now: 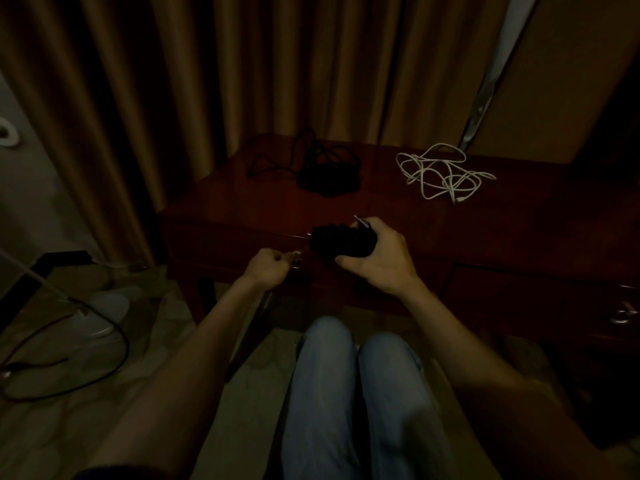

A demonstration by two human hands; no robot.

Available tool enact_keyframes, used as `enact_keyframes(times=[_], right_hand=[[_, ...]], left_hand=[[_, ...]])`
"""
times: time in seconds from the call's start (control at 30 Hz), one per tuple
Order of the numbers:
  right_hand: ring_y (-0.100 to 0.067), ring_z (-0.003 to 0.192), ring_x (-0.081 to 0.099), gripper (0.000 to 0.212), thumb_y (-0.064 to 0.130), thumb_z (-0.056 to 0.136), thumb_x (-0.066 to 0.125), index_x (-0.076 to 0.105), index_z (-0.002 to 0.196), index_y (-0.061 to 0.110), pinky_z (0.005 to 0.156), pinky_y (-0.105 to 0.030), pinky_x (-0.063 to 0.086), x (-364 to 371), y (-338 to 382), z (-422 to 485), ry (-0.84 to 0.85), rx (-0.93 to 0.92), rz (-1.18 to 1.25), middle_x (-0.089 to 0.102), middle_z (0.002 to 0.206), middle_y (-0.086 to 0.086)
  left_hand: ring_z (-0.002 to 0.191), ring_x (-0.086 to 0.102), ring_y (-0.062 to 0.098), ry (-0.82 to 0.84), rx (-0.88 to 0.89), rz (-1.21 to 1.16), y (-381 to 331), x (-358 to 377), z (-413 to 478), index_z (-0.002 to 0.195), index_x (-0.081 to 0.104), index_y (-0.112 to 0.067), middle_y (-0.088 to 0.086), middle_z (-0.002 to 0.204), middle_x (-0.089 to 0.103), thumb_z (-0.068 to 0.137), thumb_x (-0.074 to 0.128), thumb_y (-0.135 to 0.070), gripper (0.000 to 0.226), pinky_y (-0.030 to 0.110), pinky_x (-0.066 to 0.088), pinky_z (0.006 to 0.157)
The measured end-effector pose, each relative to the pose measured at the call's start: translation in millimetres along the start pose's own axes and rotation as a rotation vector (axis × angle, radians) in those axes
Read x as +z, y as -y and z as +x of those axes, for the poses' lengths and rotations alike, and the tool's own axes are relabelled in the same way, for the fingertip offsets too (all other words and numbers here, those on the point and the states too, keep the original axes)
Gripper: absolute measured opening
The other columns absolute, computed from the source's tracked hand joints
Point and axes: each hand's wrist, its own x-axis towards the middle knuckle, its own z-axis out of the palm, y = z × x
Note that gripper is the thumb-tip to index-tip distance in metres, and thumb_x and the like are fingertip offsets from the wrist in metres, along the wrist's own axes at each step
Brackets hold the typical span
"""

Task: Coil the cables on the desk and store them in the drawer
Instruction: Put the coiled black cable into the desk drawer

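- Three cable lots in play, taken left to right, plus a drawer front under the near edge of the desk (519,216).
- Far left on the floor: a stray black lead (114,362) looping beside a white fan base (104,313); off the desk, so likely outside the job.
- Left hand (268,268): closed around the small drawer handle (297,259), fingers curled; drawer (242,251) looks shut or barely started, too dark to tell which.
- Back left-centre of the desktop: loose black cable (327,171), piled and uncoiled, one strand trailing out to the left. Probably light, limp and springy; best picked up by one end and wound in even loops, not grabbed as a heap.
- Centre, above the desk's front edge: coiled black cable (341,242) wrapped in the right hand (381,258), thumb below, fingers over the top, a metal plug tip (360,221) poking out behind. Soft bundle, apt to spring open if the squeeze slackens; worth holding across the whole coil until inside the drawer.
- Right: white cable (443,173), thin and tangled in open loops, lying well apart from the black pile. Probably slippery and kink-prone; best taken at a connector end and the knots teased out first.
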Motion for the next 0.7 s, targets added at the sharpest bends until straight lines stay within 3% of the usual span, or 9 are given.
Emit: enact_keyframes(times=[0.07,0.13,0.3,0.4,0.6,0.7], right_hand=[[-0.007,0.077,0.063,0.047,0.018,0.068,0.092,0.062,0.103,0.014,0.065,-0.023,0.052,-1,2,-1,0.005,-0.004,-0.008,0.065,0.091,0.006],[-0.008,0.077,0.063,0.047,0.019,0.068,0.093,0.063,0.104,0.014,0.064,-0.022,0.051,-4,6,-2,0.003,-0.014,-0.02,0.066,0.091,0.005],[-0.005,0.079,0.063,0.048,0.019,0.068,0.093,0.063,0.105,0.013,0.066,-0.018,0.051,-8,11,-5,-0.004,0.012,-0.006,0.067,0.093,0.004],[-0.01,0.081,0.064,0.049,0.02,0.068,0.093,0.062,0.105,0.013,0.066,-0.023,0.053,-4,15,-13,-0.013,0.036,-0.004,0.066,0.092,0.004],[-0.015,0.082,0.066,0.048,0.025,0.067,0.093,0.062,0.102,0.015,0.066,-0.031,0.057,-8,19,-38,-0.01,0.094,-0.066,0.066,0.092,0.002],[-0.012,0.082,0.064,0.048,0.024,0.069,0.093,0.061,0.103,0.016,0.061,-0.024,0.052,-16,18,-47,0.027,0.14,-0.096,0.064,0.094,0.002]], left_hand=[[0.075,0.056,0.015,0.042,0.024,0.05,-1,1,-2,0.109,0.063,-0.01,0.004,0.09,0.062,0.108,0.044,-0.025,0.025,0.027,0.041,0.062],[0.081,0.059,0.014,0.027,0.057,0.087,-4,1,-5,0.104,0.063,-0.012,0.005,0.097,0.064,0.107,0.045,-0.021,0.02,0.027,0.043,0.065],[0.076,0.055,0.017,0.076,0.133,0.143,5,-13,-33,0.088,0.067,-0.015,0.004,0.082,0.06,0.104,0.052,-0.02,0.023,0.031,0.041,0.069],[0.074,0.053,0.016,0.085,0.181,0.159,16,-22,-55,0.075,0.061,-0.022,0.001,0.076,0.056,0.104,0.053,-0.022,0.03,0.033,0.041,0.073],[0.077,0.056,0.015,0.053,0.223,0.167,30,-26,-100,0.078,0.063,-0.022,-0.001,0.08,0.059,0.104,0.053,-0.024,0.028,0.031,0.043,0.07],[0.081,0.061,0.014,0.054,0.25,0.166,38,-29,-120,0.081,0.068,-0.023,0.001,0.085,0.065,0.103,0.054,-0.025,0.026,0.032,0.045,0.073]])
